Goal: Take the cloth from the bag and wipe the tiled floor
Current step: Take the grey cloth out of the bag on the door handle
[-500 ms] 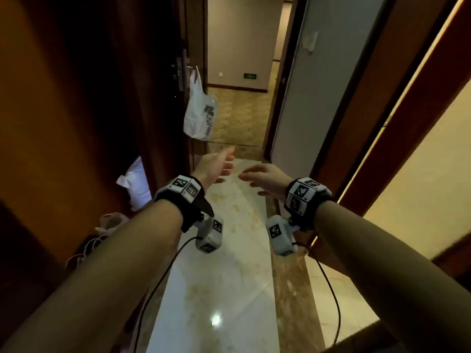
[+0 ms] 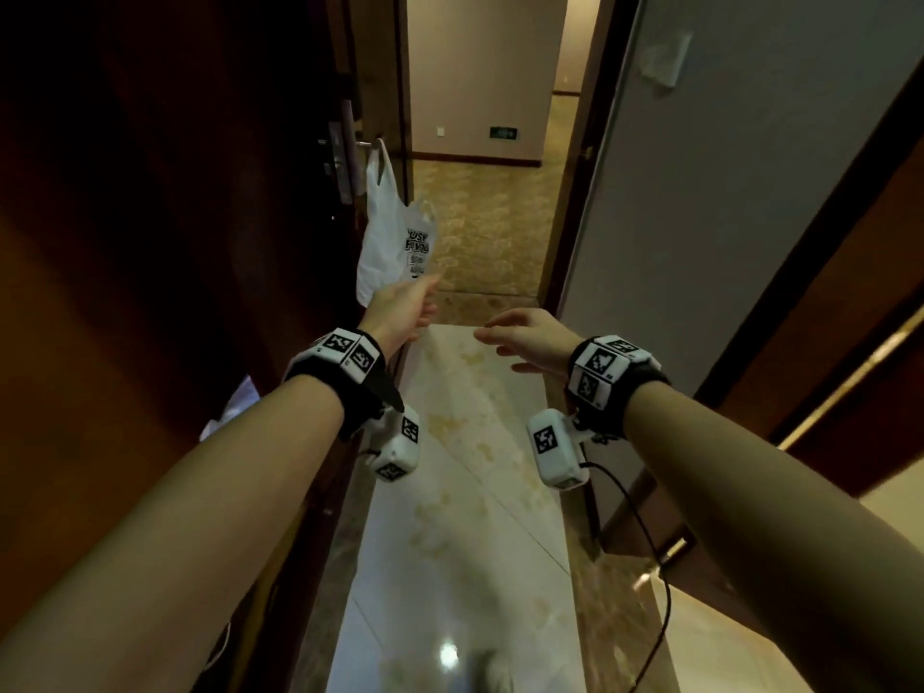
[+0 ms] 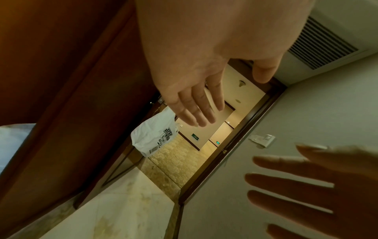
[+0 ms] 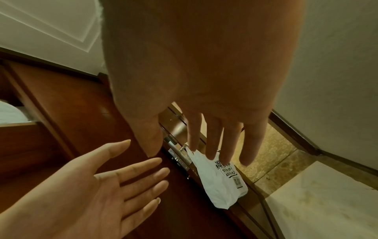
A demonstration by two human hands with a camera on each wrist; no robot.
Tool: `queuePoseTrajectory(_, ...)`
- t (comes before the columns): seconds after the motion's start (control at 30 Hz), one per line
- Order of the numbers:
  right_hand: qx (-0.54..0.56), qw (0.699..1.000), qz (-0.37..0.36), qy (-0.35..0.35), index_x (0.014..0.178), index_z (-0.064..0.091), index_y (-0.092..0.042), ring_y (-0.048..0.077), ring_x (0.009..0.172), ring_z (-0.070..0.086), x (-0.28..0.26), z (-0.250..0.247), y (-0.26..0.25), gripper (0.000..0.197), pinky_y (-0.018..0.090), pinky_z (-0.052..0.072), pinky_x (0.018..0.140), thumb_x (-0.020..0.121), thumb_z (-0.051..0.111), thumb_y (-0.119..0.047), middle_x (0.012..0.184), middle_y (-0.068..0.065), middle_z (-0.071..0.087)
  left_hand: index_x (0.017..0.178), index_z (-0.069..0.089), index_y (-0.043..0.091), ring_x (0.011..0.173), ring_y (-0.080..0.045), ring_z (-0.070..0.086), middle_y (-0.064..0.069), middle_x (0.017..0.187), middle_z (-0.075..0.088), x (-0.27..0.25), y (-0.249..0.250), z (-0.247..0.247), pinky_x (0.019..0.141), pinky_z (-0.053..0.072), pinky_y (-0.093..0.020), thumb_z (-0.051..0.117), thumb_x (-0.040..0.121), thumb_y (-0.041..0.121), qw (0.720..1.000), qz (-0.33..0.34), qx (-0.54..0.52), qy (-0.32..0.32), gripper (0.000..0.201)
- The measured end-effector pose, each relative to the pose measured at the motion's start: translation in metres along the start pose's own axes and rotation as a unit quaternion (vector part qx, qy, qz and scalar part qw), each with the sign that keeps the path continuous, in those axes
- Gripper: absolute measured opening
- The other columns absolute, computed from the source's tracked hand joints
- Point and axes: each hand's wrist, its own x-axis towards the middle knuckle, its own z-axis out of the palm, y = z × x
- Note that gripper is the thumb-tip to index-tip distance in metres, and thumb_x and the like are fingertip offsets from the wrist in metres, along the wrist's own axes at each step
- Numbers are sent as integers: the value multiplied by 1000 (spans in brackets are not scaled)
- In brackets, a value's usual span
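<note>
A white plastic bag (image 2: 395, 237) with black print hangs by its loop from the door handle (image 2: 367, 142) of the dark wooden door on the left. The bag also shows in the left wrist view (image 3: 152, 137) and the right wrist view (image 4: 218, 181). No cloth shows; the bag's inside is hidden. My left hand (image 2: 407, 305) reaches forward just below the bag with straight fingers and holds nothing. My right hand (image 2: 525, 337) is held out beside it, fingers spread and empty. The pale glossy tiled floor (image 2: 465, 517) runs below both hands.
The open wooden door (image 2: 225, 217) stands close on the left, a grey wall (image 2: 725, 217) on the right, leaving a narrow passage. A patterned hallway floor (image 2: 480, 227) lies past the doorway. White bedding (image 2: 235, 402) shows low at the left.
Both hands have moved forward toward the bag, which now looms larger and nearer. The left hand has risen to just under the bag's bottom.
</note>
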Motion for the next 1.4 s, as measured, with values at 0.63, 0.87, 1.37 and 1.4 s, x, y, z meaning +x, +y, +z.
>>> queuePoseTrajectory(0.63,-55,997,-39,-44,119,63,-13,14,92,60,501,-109,-63,47,24,43,73,81,77,-36,116,2,65,109,64,25,113,-15,57,3,116,64,451,80,28,104,44,-38,63,87,51,988,20,147,48,34)
queuePoseTrajectory(0.87,-129,987,-52,-76,126,60,-13,22,117,56,651,-101,-68,52,40,49,99,80,77,-33,130,6,60,120,64,18,112,-14,57,2,116,64,605,59,23,101,45,-34,61,91,44,987,32,154,29,39)
queuePoseTrajectory(1.37,-301,925,-89,-213,124,63,-6,18,96,55,934,-94,-108,32,28,43,84,93,59,-16,105,7,59,66,54,10,62,-22,46,-6,63,45,865,30,36,64,38,-35,59,94,23,966,-61,250,2,32)
queuePoseTrajectory(1.4,-308,916,-94,-240,124,62,-6,20,97,56,957,-85,-105,32,27,43,85,93,59,-15,108,10,61,77,61,6,71,-24,52,-6,72,52,876,25,38,69,43,-37,58,96,24,959,-85,269,11,26)
